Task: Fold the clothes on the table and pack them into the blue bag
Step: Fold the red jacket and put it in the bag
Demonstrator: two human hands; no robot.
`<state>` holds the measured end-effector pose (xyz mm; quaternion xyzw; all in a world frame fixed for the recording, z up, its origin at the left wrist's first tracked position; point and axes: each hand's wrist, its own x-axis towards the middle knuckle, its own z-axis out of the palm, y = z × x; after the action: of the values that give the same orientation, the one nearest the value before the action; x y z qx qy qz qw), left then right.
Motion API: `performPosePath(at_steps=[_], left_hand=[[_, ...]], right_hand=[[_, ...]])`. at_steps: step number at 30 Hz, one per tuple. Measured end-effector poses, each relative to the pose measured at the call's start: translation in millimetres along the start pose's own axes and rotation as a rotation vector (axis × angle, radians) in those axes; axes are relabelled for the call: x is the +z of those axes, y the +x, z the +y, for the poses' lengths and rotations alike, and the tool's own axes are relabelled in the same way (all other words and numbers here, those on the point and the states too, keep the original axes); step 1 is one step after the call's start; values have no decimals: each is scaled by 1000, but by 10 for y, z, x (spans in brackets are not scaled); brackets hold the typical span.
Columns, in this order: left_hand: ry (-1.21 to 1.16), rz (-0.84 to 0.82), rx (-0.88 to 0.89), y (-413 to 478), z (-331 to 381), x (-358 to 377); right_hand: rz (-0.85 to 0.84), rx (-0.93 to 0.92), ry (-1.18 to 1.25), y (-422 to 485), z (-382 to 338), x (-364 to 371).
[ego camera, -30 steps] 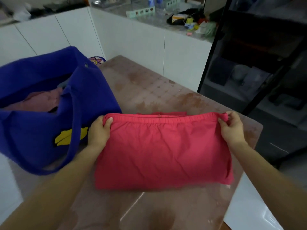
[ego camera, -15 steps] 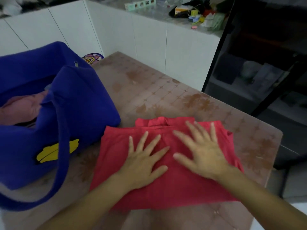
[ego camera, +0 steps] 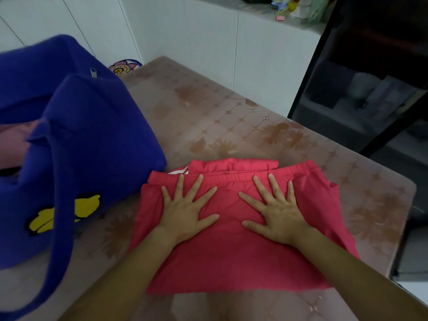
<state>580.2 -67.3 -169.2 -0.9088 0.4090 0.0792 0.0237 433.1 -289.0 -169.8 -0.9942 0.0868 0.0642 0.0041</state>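
Note:
A folded red garment (ego camera: 231, 256) with an elastic waistband lies flat on the brown patterned table (ego camera: 231, 126). My left hand (ego camera: 185, 210) presses on its left half, fingers spread and straight. My right hand (ego camera: 275, 212) presses on its right half the same way. The blue bag (ego camera: 92, 140) stands open at the left, touching the garment's upper left corner. It has a yellow patch on its side, and a pink cloth (ego camera: 12, 144) shows inside it. The bag's long strap (ego camera: 58, 228) hangs down over its front.
White cabinets (ego camera: 208, 42) run behind the table, with cluttered items on the counter at top right. A dark glass-fronted shelf unit (ego camera: 370, 77) stands at the right, close to the table's right edge. A flowered object (ego camera: 124, 67) peeks out behind the bag.
A second ago both hands pinched the garment's upper corners. They let go and now lie flat on it, and since half a second ago they have spread wider apart.

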Motion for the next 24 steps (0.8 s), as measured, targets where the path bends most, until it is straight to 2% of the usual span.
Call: performPosePath(at_steps=[5, 7, 9, 11, 13, 16, 18, 20, 24], left_hand=[[-3, -77, -11, -45, 42, -68], [-17, -10, -60, -197, 10, -104], [-59, 124, -200, -489, -86, -149], [-168, 156, -357, -828, -226, -121], [-424, 91, -481, -1092, -268, -92], [-605, 161, -500, -1301, -189, -50], [-660, 234, -525, -1354, -133, -51], [-773, 250, -623, -1361, -101, -118], [-880, 189, -722, -1409, -146, -180]], right_hand=[[-85, 14, 1, -10, -36, -111], [-107, 41, 1, -99, -94, -204], [-20, 83, 82, -296, -206, -313], [31, 25, 130, -577, -388, -365], [6, -132, 107, -830, -589, -344], [-66, -274, 42, -994, -719, -224], [-45, -282, 20, -987, -695, -141], [-71, -249, 31, -971, -696, -107], [-188, -194, 101, -1067, -766, -214]])
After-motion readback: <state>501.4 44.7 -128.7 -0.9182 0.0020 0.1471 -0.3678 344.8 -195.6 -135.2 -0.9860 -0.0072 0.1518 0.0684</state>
